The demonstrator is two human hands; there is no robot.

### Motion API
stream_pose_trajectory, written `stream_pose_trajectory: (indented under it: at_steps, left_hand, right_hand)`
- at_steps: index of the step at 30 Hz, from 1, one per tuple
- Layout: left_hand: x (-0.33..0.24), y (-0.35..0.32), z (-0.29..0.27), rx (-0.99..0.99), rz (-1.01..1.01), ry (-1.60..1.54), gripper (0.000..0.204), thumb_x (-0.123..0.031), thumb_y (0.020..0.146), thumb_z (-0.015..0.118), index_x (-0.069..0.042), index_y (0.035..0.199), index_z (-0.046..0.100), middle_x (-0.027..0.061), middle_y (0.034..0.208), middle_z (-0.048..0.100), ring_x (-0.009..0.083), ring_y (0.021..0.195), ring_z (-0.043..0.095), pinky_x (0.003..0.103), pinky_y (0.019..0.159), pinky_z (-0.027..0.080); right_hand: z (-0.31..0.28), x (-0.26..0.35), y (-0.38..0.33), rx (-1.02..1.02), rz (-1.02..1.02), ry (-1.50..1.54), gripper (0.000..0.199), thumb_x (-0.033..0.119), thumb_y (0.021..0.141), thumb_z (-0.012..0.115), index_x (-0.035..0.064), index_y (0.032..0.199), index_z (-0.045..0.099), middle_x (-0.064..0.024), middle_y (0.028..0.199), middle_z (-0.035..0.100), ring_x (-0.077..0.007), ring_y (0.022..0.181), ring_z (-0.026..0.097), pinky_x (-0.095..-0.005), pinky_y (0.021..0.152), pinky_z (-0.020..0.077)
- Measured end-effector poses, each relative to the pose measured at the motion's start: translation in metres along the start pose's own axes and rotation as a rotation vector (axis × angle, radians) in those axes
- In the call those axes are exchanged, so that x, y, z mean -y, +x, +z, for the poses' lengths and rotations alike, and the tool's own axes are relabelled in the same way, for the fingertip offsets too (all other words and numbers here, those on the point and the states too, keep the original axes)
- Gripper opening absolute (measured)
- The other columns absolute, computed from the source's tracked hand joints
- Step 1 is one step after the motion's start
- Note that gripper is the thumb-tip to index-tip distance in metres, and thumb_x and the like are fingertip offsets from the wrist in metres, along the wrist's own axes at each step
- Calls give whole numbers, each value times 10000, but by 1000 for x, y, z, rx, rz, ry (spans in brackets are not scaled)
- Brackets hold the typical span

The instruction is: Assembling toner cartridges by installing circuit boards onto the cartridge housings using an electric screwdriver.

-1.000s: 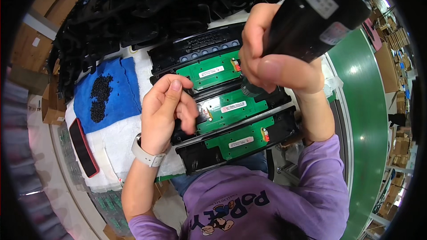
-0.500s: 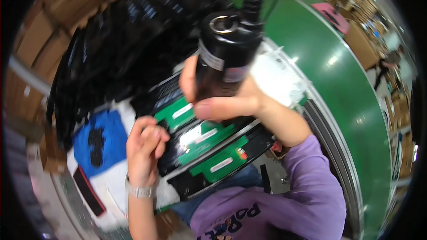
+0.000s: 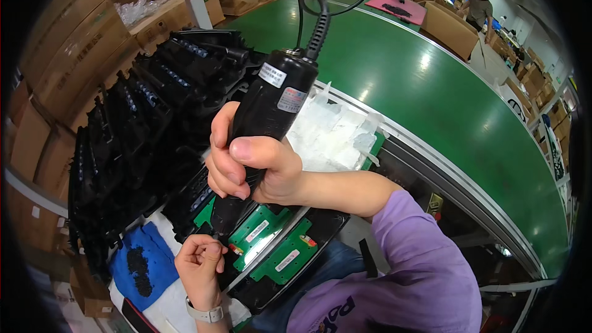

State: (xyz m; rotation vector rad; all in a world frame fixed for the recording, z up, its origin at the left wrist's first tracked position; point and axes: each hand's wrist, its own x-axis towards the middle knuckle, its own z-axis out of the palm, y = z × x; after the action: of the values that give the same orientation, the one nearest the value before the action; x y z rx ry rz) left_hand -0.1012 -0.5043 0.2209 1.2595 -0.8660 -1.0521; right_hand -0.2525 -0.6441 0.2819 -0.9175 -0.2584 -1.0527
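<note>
My right hand [image 3: 262,163] is wrapped round a black electric screwdriver [image 3: 271,102], its cord rising from the top. The driver tilts, with its tip low and to the left. Close by the tip, my left hand [image 3: 200,265] is closed with thumb and fingertips pinched together; whatever they hold, if anything, is too small to make out. Below the driver lie black plastic housings carrying green circuit boards, one board [image 3: 254,229] partly under the tool and another board [image 3: 287,261] nearer my body. The exact spot where the tip lands is hidden.
A blue cloth [image 3: 161,256] at the left bears a heap of tiny dark pieces [image 3: 139,271]. Many black plastic housings [image 3: 135,111] are stacked behind it. White sheets [image 3: 330,132] lie beyond my right hand, alongside a green conveyor belt [image 3: 425,86]. Another person [image 3: 479,9] stands far right.
My right hand has brought the screwdriver left and down, close to my left hand. My left fingers have drawn into a pinch. The view has shifted, showing more of the background.
</note>
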Motion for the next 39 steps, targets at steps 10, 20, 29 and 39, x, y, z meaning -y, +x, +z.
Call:
stream_pose_trajectory:
  at_steps: [10, 20, 29, 39]
  left_hand:
    - [3, -7, -4, 51, -46, -49, 77, -48, 829, 602, 22, 829, 570, 118, 710, 625, 61, 459, 453, 165, 431, 341]
    - [7, 0, 0, 118, -99, -112, 126, -89, 880, 543, 28, 839, 567, 132, 719, 633, 91, 476, 513, 198, 449, 402]
    - [5, 6, -8, 65, -4, -142, 227, -132, 934, 439, 26, 1091, 484, 152, 1068, 577, 182, 915, 591, 252, 775, 456]
    - [-1, 5, -10, -40, -54, -189, 232, -182, 959, 382, 21, 1034, 464, 168, 852, 635, 208, 718, 650, 239, 610, 506]
  right_hand:
    - [3, -6, -7, 24, 43, 34, 205, 197, 790, 509, 58, 914, 424, -38, 535, 426, -128, 406, 416, -305, 485, 395]
    - [-8, -6, -4, 104, -12, 8, 290, 302, 866, 473, 47, 1004, 461, -9, 626, 473, -109, 452, 445, -304, 537, 439]
    - [12, 19, -2, 160, 514, -440, 290, 111, 613, 635, -17, 824, 483, -49, 561, 498, -99, 434, 462, -215, 405, 366]
    - [16, 8, -3, 96, 546, -481, 287, 113, 560, 651, -31, 760, 504, -54, 573, 513, -86, 457, 464, -197, 412, 377]
